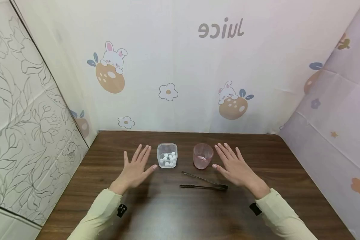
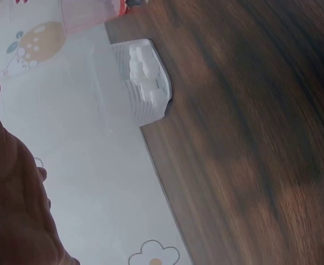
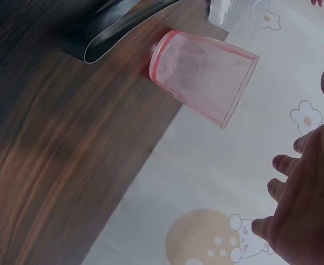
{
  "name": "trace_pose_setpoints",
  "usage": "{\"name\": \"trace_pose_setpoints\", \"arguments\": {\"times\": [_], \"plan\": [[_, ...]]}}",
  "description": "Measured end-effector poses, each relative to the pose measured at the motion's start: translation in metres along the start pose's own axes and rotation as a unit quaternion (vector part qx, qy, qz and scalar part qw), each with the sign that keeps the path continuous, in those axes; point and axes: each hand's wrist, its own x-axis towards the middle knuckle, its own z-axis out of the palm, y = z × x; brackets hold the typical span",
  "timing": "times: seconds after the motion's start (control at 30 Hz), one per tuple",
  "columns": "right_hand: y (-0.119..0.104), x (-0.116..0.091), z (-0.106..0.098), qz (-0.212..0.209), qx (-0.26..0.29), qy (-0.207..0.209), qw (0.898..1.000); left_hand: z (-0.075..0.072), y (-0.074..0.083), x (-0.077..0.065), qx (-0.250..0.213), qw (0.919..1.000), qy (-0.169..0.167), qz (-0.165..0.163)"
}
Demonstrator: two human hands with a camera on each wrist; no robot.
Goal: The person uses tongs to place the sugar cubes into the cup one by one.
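Note:
In the head view, the left hand [image 1: 135, 170] is spread with straight fingers, left of a clear plastic container [image 1: 167, 146] that holds several white cubes [image 1: 169, 156]. The right hand [image 1: 235, 166] spreads its fingers just right of a pink see-through cup [image 1: 202, 156] and holds nothing. Dark metal tongs [image 1: 205, 186] lie on the table in front of the cup, their arms apart and tips pointing left. The left wrist view shows the container [image 2: 134, 83] beyond the thumb side of the hand. In the right wrist view the cup [image 3: 200, 77] stands upright, apart from the fingers.
A dark brown wooden table [image 1: 168, 213] carries these things. Behind it hangs a pale cloth [image 1: 174, 66] printed with rabbits, oranges and flowers. Patterned panels stand at the left and right sides. Each wrist wears a small black device [image 1: 121, 210].

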Motion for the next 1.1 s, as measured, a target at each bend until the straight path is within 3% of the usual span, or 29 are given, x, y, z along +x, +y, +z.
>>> {"name": "trace_pose_setpoints", "arguments": {"times": [0.4, 0.67, 0.87, 1.1], "plan": [[-0.004, -0.001, 0.007, -0.026, 0.008, 0.033, 0.999, 0.003, -0.001, 0.004, -0.007, 0.9998, -0.016, -0.004], [-0.013, -0.006, 0.011, -0.058, -0.002, 0.029, 0.998, 0.022, -0.016, 0.022, -0.071, 0.997, -0.031, 0.004], [-0.017, -0.01, 0.021, -0.087, -0.006, 0.042, 0.995, 0.042, -0.022, 0.044, -0.161, 0.9855, -0.054, 0.005], [-0.02, -0.012, 0.037, -0.087, -0.019, 0.016, 0.996, 0.063, -0.023, 0.062, -0.265, 0.9625, -0.048, -0.032]]}}
